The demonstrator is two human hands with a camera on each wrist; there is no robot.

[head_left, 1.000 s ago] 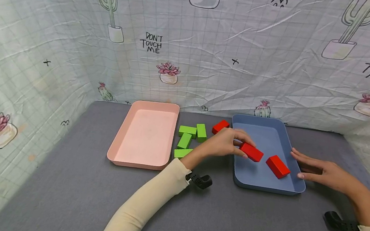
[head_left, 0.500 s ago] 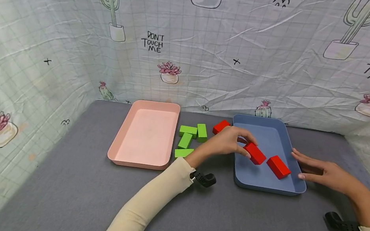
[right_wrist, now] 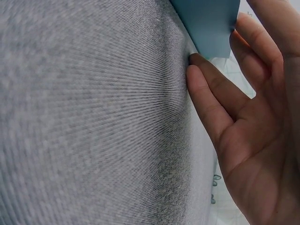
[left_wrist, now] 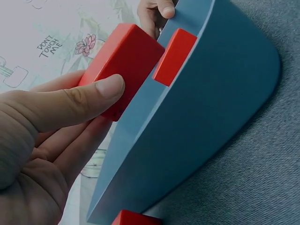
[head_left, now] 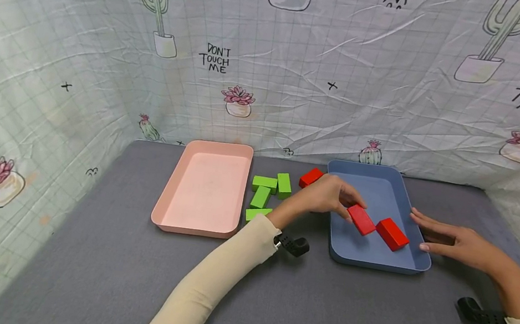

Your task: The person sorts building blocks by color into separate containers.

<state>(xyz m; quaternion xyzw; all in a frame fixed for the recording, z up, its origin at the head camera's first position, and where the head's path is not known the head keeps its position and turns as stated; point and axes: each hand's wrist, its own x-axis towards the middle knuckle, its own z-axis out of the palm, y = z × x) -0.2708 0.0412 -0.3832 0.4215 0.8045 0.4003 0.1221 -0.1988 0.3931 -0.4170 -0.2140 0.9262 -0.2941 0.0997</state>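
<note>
A: Where was the red rectangular block (head_left: 361, 220) held, and how?

B: It was held, tilted, above the floor of the blue tray (head_left: 373, 188) by the left hand (head_left: 322, 196), pinched between thumb and fingers toward one end. The other end was left uncovered and pointed toward the tray's right wall, presumably so that the second red block (head_left: 392, 234) would not be knocked by the fingers.

A: Was that second one touched by the first?

B: That could not be told, since the two were overlapped in both the head and left wrist views. It was laid aslant inside the tray, near the right wall.

A: And the right hand (head_left: 454, 243)?

B: It was set at the tray's right wall, its fingers loosely spread and nothing gripped. The wall seemed to be touched, probably so that the tray could be steadied.

A: What was placed to the tray's left?

B: Just beside its left wall, a third red block (head_left: 310, 177) was partly covered by the left hand. Farther left, four green blocks (head_left: 260, 197) were grouped, perhaps so that the colours could be told apart easily; beyond them was placed the pink tray (head_left: 208, 188).
</note>
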